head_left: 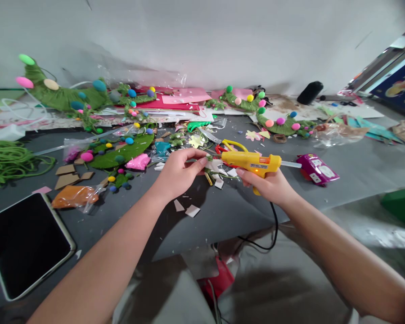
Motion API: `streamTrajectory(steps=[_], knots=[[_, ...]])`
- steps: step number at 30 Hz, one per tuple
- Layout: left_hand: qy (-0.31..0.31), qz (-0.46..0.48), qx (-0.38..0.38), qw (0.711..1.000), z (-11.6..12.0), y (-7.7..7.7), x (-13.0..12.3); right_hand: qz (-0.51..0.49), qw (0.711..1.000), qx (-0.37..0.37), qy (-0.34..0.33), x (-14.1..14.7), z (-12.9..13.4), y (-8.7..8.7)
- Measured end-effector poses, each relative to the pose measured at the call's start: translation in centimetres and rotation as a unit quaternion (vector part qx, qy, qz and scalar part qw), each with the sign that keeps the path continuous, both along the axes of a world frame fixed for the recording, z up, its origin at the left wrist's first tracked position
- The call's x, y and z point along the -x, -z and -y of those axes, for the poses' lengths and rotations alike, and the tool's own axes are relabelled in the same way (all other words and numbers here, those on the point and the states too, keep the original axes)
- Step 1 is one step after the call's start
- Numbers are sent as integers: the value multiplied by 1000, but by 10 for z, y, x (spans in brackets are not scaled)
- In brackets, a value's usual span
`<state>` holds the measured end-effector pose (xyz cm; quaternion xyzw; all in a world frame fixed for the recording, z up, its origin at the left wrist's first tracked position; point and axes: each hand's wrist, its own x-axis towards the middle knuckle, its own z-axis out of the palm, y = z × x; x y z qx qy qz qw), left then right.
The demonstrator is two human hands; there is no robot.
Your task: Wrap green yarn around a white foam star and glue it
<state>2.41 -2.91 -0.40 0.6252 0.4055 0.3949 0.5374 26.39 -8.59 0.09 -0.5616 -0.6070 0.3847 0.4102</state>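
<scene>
In my right hand (266,182) is a yellow hot glue gun (246,158), its nozzle pointing left and a clear glue stick (290,164) jutting from its back. My left hand (185,168) pinches a small green piece (209,157) right at the nozzle; what exactly it is I cannot make out. Whether nozzle and piece touch is too small to tell. Just beyond the glue gun lie yellow-handled scissors (236,145) and a red-handled tool, partly hidden. White paper scraps (192,210) are scattered under and in front of my hands.
Green-wrapped crescents with coloured pompoms (67,96) line the wall. On the left are green yarn (6,164), a tablet (29,243) and an orange bag (74,196). A purple packet (317,169) lies to the right. The glue gun's black cord (275,225) hangs over the table's front edge.
</scene>
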Motion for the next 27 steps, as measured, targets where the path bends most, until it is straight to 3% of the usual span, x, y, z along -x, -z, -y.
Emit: streamTrajectory(steps=[8,11,14,21,27], knots=[[-27,-49,-40,998,-1,0,2,42,995,-13,95,-26,-2,-6],[-34,-55,-42,997,-1,0,2,112,973,-37,197,-51,-12,-2],[-32,-46,-39,998,-1,1,2,208,945,23,251,-79,-28,6],[-34,-38,-33,998,-1,2,2,253,934,73,243,-105,-49,18],[-60,-14,-35,998,2,-2,1,320,931,35,172,-129,-10,-1]])
